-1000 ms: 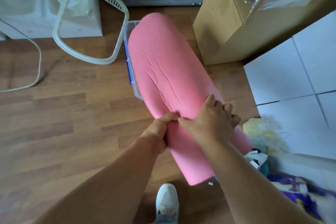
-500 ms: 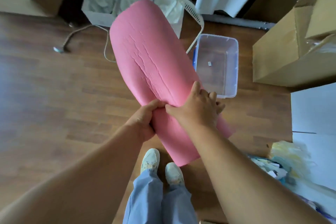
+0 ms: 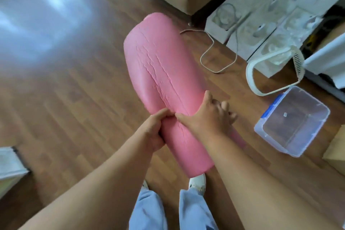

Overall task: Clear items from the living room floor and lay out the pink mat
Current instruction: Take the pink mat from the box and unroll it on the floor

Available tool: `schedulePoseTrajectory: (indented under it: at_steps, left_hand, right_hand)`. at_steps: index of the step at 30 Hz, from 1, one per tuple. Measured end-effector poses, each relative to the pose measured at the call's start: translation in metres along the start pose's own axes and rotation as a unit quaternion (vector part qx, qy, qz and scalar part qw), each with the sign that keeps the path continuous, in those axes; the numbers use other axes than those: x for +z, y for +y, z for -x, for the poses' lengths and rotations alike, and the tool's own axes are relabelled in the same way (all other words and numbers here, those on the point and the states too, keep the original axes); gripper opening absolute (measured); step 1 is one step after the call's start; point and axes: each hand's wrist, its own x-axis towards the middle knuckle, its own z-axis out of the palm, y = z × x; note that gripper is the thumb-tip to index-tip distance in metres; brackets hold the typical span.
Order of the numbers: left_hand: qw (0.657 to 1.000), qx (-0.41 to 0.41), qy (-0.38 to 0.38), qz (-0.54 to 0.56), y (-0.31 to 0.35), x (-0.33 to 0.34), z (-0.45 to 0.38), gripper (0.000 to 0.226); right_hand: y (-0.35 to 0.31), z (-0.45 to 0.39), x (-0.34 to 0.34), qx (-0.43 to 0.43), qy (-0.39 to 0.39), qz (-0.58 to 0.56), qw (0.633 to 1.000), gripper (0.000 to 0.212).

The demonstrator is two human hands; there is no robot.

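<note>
Pink foam is gripped by both hands: the left hand (image 3: 152, 132) pinches the roll's near side, the right hand (image 3: 209, 117) clasps over it. The rolled mat (image 3: 164, 73), carried above bare wooden floor (image 3: 65, 89), has swung left, away from the clear bin (image 3: 293, 121), probably toward unrolling.

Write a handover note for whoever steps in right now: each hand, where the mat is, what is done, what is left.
Left hand: grips the rolled pink mat from its left side.
Right hand: grip over the top of the roll, fingers curled round its right side.
Mat: still rolled, held up off the wooden floor, tilted away from the person.
Nearby: clear plastic bin, white cable and white frame lie on the floor at right.
Done: mat picked up.
Left: set it down on the open floor at left, unroll it.
</note>
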Motion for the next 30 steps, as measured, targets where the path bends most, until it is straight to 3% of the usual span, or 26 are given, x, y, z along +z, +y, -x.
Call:
schedulePoseTrajectory:
  at_steps: [3,10,17,23,30]
  left_hand:
    - [0.998,0.021,0.009,0.053,0.009,-0.041,0.022,0.024]
    - [0.988,0.082,0.039,0.121,0.048,-0.139,0.084,0.01]
    - [0.98,0.158,0.067,0.095,0.108,-0.237,0.153,0.008]
    - [0.967,0.231,0.098,0.043,0.157,-0.31,0.212,0.007]
    - [0.948,0.278,0.152,0.011,0.2,-0.354,0.243,0.013]
  right_hand:
    - [-0.047,0.017,-0.002,-0.052,-0.001,0.024,0.998,0.108]
    - [-0.163,0.071,-0.007,-0.13,-0.025,0.054,0.99,0.119]
    - [-0.278,0.13,-0.012,-0.158,-0.063,0.004,0.985,0.111]
    - [-0.361,0.169,-0.011,-0.173,-0.1,-0.073,0.977,0.122]
    - [-0.425,0.177,-0.005,-0.202,-0.114,-0.118,0.966,0.123]
